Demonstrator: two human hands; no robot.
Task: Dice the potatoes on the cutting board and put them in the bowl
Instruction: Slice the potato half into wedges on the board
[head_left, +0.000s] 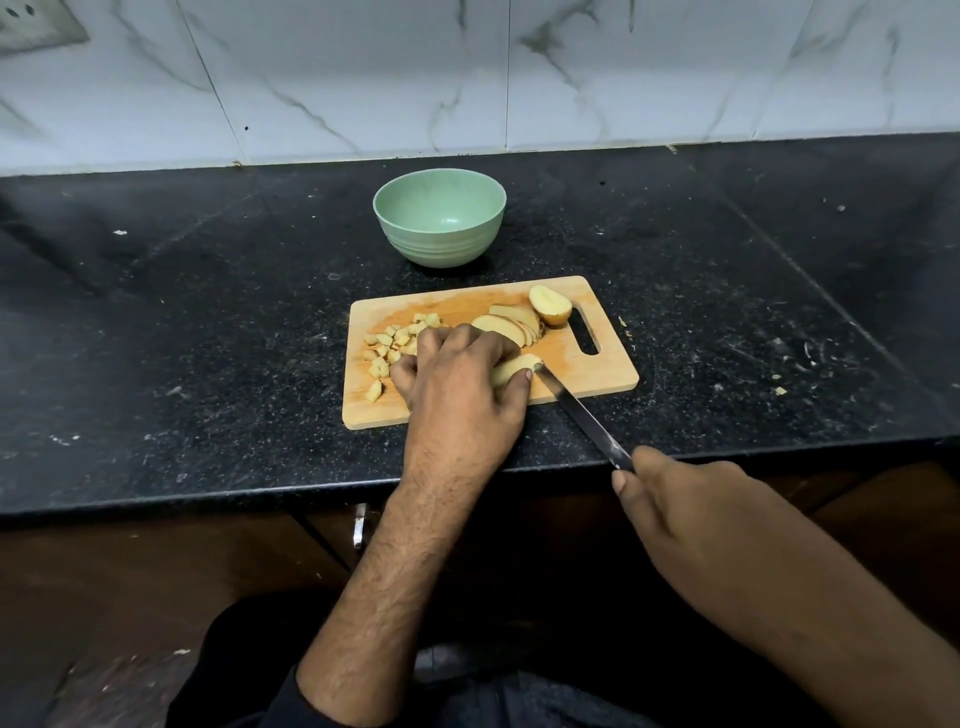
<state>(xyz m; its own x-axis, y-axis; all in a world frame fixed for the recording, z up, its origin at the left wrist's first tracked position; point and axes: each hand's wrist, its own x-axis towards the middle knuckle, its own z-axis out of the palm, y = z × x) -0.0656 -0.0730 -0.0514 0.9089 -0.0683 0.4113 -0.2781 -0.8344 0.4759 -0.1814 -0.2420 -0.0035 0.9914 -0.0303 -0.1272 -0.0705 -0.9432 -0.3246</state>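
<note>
Meanwhile, green bowl (439, 218) holds nothing; diced potato (387, 347) on cutting board (597, 376).

On the wooden cutting board (597, 375) I see pale potato cubes (387, 347) at left, slices (511, 323) and a half (549, 305) at right; the green bowl (439, 224) stands behind.

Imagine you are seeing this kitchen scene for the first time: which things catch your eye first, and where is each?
The wooden cutting board at the counter's middle draws the eye: the left hand holds a potato piece against the knife gripped by the right hand. Diced cubes lie at its left end, slices at its far right. Behind stands an empty green bowl.
</note>
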